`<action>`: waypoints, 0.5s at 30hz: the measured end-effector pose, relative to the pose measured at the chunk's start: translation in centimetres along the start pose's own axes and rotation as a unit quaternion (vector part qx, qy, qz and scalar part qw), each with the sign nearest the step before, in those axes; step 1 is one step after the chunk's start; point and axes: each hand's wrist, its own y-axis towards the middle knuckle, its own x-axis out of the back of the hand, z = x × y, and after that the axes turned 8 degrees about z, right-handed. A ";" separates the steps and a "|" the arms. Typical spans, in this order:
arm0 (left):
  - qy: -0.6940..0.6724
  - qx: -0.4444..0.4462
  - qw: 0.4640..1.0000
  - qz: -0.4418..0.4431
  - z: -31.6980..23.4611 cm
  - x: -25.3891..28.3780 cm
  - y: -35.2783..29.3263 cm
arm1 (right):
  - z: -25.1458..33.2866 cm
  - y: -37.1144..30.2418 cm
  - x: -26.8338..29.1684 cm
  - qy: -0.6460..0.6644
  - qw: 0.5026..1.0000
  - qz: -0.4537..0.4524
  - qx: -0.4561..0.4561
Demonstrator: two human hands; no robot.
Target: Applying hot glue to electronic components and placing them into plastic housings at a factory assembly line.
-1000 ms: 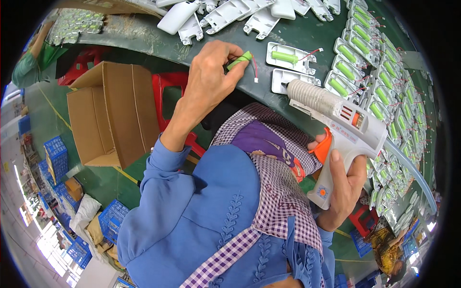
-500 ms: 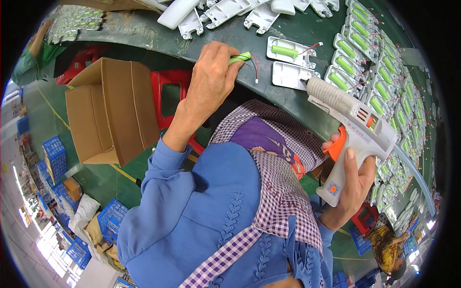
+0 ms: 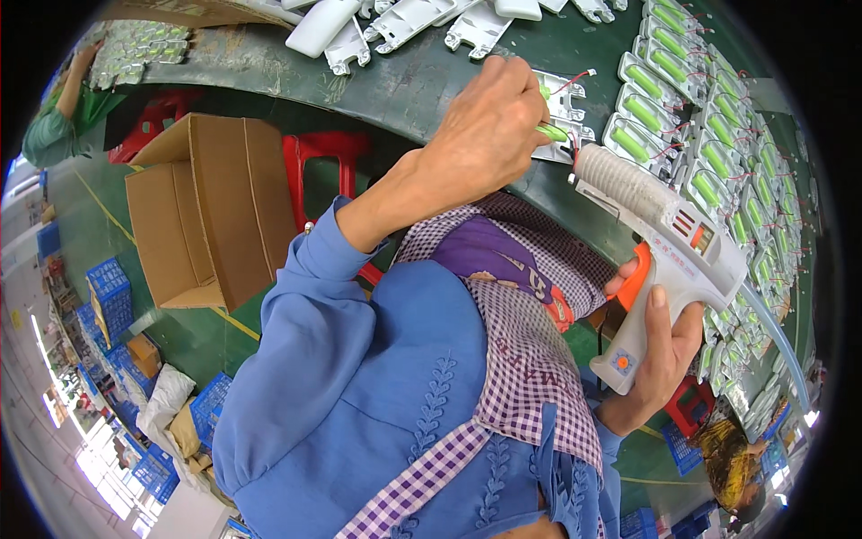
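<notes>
My left hand (image 3: 492, 126) is closed on a green battery cell (image 3: 550, 133) with thin red and dark wires, most of it hidden by the fingers. The cell is over a white plastic casing half (image 3: 548, 154) at the bench edge; whether it touches the casing I cannot tell. Just behind lies another white casing half (image 3: 566, 108) holding a green cell, partly covered by the hand. Wrapped around the handle of a white glue gun (image 3: 673, 242) is my right hand (image 3: 663, 349), fingers by the orange trigger. The gun's nozzle points left, close to the cell's wires.
Many white casings with green cells (image 3: 643, 111) cover the right of the green bench (image 3: 395, 99). Loose white casings (image 3: 409, 22) are piled at the back. Left of me stand a cardboard box (image 3: 215, 207) and a red stool (image 3: 328, 148). Another person's arm (image 3: 72, 90) shows far left.
My left hand has moved right with the battery cell, from the bench edge to over the casing near the nozzle. The glue gun has hardly moved.
</notes>
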 end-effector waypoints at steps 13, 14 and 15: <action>0.029 0.018 0.998 0.051 0.1 -0.6 0.1 | -0.1 -0.2 -0.1 0.008 1.000 0.013 0.003; 0.011 0.026 0.998 0.049 0.0 -0.5 0.0 | -0.2 0.0 -0.2 0.007 1.000 0.009 0.009; -0.007 0.034 0.998 0.047 0.0 -0.5 0.0 | -0.2 0.1 -0.3 0.006 1.000 0.006 0.016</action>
